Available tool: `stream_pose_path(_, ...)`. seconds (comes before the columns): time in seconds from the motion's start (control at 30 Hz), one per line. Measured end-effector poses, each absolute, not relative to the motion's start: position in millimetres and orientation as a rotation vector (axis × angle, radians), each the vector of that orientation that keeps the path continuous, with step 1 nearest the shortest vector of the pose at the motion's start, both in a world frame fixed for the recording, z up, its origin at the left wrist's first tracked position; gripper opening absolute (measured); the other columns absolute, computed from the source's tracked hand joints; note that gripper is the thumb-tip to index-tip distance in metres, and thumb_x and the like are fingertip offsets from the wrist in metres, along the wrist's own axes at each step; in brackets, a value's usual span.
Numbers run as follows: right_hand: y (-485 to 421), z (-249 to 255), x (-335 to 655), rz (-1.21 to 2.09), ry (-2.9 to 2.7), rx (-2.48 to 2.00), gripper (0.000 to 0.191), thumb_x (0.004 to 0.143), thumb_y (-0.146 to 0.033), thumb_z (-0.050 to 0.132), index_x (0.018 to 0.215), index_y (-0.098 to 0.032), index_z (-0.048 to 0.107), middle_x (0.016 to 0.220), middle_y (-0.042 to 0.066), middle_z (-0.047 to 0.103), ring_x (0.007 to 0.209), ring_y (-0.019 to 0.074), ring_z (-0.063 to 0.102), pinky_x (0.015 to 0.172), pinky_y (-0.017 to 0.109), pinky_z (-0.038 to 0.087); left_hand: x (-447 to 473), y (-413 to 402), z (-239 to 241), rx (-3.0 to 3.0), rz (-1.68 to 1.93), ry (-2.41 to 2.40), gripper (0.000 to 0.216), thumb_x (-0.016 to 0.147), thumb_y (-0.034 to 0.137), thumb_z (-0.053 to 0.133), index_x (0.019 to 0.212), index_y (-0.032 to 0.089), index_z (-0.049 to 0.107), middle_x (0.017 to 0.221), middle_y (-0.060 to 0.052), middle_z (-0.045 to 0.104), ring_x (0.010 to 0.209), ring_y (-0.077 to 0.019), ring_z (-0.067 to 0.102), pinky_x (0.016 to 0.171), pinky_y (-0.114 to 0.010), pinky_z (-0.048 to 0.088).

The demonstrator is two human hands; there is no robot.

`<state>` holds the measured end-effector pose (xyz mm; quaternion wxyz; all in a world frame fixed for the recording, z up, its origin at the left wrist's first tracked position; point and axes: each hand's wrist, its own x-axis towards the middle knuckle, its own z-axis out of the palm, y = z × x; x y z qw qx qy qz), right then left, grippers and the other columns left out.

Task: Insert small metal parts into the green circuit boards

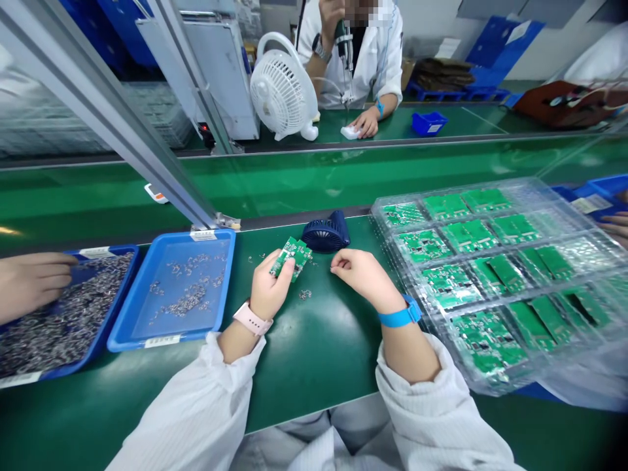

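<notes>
My left hand [269, 291] is closed on a green circuit board [299, 251], thumb on top, tilted above the green table. To the right of the board, my right hand [366, 278] is apart from it with fingers curled together in a pinch. Whatever sits between those fingertips, if anything, is too small or hidden to make out. A few small metal parts [305, 294] lie on the table between my hands. Just behind them stands a small dark blue fan [326, 233].
To the left, a shallow blue tray [226, 278] holds scattered small metal parts; another person's hand [34, 282] reaches over a fuller bin [128, 278]. On the right is a clear plastic tray [409, 288] of circuit boards. Across the bench, a person works beside a white fan [283, 91].
</notes>
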<state>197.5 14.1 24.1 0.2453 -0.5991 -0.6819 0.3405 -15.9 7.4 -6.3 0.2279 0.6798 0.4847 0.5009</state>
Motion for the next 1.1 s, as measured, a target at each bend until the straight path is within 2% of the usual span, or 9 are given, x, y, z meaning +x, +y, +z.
stream_pose_path(0.07, 13.5, 28.6, 193.5, 1.18, -1.658, -1.482, 0.002, 0.076, -0.019, 0.065, 0.074, -0.019, 0.064, 0.069, 0.001, 0.066, 0.067, 0.0151, 0.062, 0.062, 0.026, 0.045, -16.0, 6.9, -5.5, 1.881, 1.378, 1.328, 0.03, 0.094, 0.037, 0.049, 0.076, 0.018, 0.063, 0.077, -0.004, 0.063, 0.075, -0.0176, 0.059, 0.07, -0.029, 0.046)
stream_pose_path(0.2, 13.2, 33.4, 186.5, 1.406, -1.334, -1.203, 0.019, 0.069, -0.029, 0.073, 0.08, -0.018, 0.063, 0.069, 0.0, 0.066, 0.063, 0.0135, 0.061, 0.06, 0.026, 0.048, -15.9, 5.8, -2.4, 1.869, 1.354, 1.307, 0.032, 0.095, 0.038, 0.048, 0.076, 0.018, 0.064, 0.078, -0.004, 0.063, 0.077, -0.0188, 0.06, 0.07, -0.03, 0.047)
stream_pose_path(0.43, 13.8, 30.0, 183.0, 1.487, -1.124, -1.096, 0.025, 0.07, -0.034, 0.075, 0.086, -0.017, 0.066, 0.069, 0.001, 0.067, 0.06, 0.0102, 0.057, 0.057, 0.023, 0.043, -10.8, 4.7, -2.7, 1.614, 1.329, 1.261, 0.032, 0.093, 0.043, 0.052, 0.09, 0.017, 0.069, 0.083, -0.004, 0.068, 0.075, -0.0175, 0.06, 0.071, -0.029, 0.048)
stream_pose_path(0.63, 14.7, 28.8, 181.3, 1.486, -1.093, -1.107, 0.034, 0.062, -0.033, 0.08, 0.09, -0.017, 0.068, 0.075, 0.002, 0.068, 0.065, 0.0117, 0.057, 0.058, 0.024, 0.043, -8.2, 4.1, -2.3, 1.594, 1.311, 1.251, 0.035, 0.092, 0.045, 0.052, 0.086, 0.015, 0.069, 0.079, -0.004, 0.067, 0.07, -0.0165, 0.058, 0.067, -0.027, 0.047)
stream_pose_path(0.87, 16.0, 23.3, 175.1, 1.485, -1.11, -1.112, 0.026, 0.064, -0.031, 0.076, 0.082, -0.018, 0.062, 0.072, -0.001, 0.062, 0.064, 0.0107, 0.055, 0.056, 0.022, 0.042, -7.5, 4.4, 0.5, 1.667, 1.3, 1.207, 0.032, 0.092, 0.043, 0.053, 0.094, 0.016, 0.07, 0.092, -0.008, 0.071, 0.082, -0.0204, 0.063, 0.077, -0.031, 0.05)
stream_pose_path(1.1, 15.4, 25.0, 177.3, 1.399, -1.15, -1.098, 0.02, 0.073, -0.028, 0.065, 0.091, -0.021, 0.06, 0.068, -0.003, 0.062, 0.056, 0.0087, 0.048, 0.052, 0.021, 0.035, -8.5, 5.2, -0.7, 1.593, 1.312, 1.258, 0.035, 0.092, 0.045, 0.052, 0.083, 0.015, 0.068, 0.076, -0.004, 0.067, 0.069, -0.0169, 0.058, 0.066, -0.027, 0.047)
